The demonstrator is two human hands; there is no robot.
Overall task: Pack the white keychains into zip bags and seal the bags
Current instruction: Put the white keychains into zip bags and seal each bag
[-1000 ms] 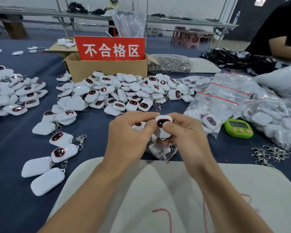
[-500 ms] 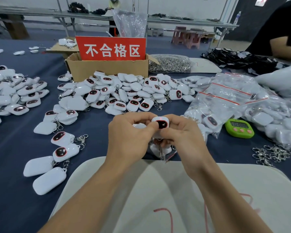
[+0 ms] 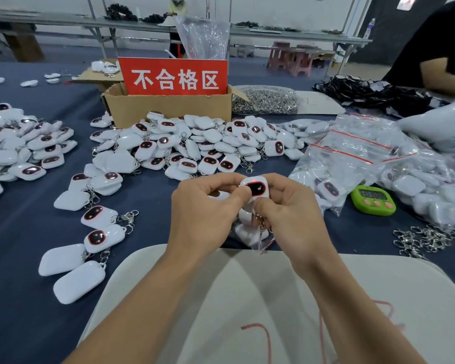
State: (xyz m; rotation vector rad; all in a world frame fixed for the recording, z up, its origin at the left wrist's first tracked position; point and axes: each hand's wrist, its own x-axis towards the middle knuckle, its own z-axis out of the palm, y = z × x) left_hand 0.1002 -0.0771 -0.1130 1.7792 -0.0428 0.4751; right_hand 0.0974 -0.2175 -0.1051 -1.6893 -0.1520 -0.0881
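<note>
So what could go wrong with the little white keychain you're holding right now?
1. The left hand and right hand pinch the keychain with fingertips only, so it might slip and land among the loose keychains on the table.
2. Its metal clip dangles by the small bag under the hands and might snag on the bag's opening.
3. That bag already holds keychains and looks unsealed, so they might spill.

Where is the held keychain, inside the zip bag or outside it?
Outside: left hand and right hand pinch the keychain above the zip bag.
</note>
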